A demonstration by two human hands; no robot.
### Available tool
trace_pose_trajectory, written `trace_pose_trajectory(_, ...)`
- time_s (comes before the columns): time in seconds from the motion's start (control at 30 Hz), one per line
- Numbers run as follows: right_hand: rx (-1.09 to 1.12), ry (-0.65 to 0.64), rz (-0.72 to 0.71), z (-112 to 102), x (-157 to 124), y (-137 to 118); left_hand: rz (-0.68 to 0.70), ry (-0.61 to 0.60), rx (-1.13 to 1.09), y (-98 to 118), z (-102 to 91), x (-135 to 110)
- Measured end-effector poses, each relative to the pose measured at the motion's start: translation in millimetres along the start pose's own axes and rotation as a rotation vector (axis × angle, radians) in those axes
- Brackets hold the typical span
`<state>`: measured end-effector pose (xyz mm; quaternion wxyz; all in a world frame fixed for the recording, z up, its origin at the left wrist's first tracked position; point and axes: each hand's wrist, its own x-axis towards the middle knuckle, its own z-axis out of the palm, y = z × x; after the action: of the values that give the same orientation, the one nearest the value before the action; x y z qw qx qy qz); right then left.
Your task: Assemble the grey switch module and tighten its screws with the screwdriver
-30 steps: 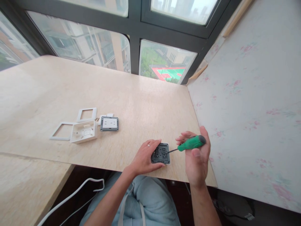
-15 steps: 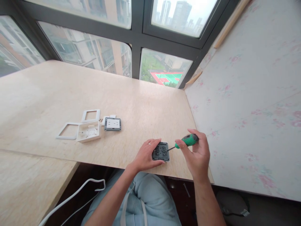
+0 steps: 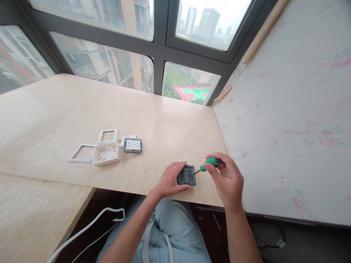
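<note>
My left hand [image 3: 172, 179] grips a dark grey wall switch module [image 3: 187, 176] by its left side, thumb and fingers along two edges. The module lies on the marble-patterned counter [image 3: 164, 128] near its front edge, its back with terminals facing up. In my right hand [image 3: 227, 179] is a screwdriver [image 3: 211, 163] with a green and black handle, pinched between thumb and fingers. Its shaft slants down to the left, and the tip meets the right part of the module's back. Whether the tip sits in a screw is too small to tell.
Left on the counter are a white mounting box [image 3: 106, 154], two white cover frames [image 3: 82, 153] and a socket module [image 3: 133, 145], with small screws [image 3: 119, 141] beside them. A floral wall [image 3: 287, 138] bounds the right side, windows [image 3: 192, 84] the back. A white cable [image 3: 90, 223] hangs in front.
The screwdriver handle and my right hand have shifted slightly left, and the fingers have changed their hold on the handle. My left hand stays on the module. The whole view has tilted a little.
</note>
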<state>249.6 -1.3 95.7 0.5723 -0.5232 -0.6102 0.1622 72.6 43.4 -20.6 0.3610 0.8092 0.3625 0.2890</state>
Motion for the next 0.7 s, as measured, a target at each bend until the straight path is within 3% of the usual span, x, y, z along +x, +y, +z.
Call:
trace_pose_trajectory(0.17,-0.304,0.024,-0.226,-5.1,3.3,-1.0,0.012,0.009,0.001,-1.7,1.1,-0.5)
trace_pose_trajectory(0.47,-0.1,-0.083,-0.005,-17.7,-10.0,-5.2,0.016,0.009,0.008,-2.0,1.4,1.0)
trace_pose_trajectory(0.6,-0.227,0.012,-0.166,-17.1,-3.6,-3.0,0.011,0.012,0.006,-1.0,1.0,0.9)
trace_pose_trajectory(0.7,-0.355,0.014,-0.283,-16.6,2.1,-5.7,0.009,0.015,0.004,-1.2,1.2,0.6)
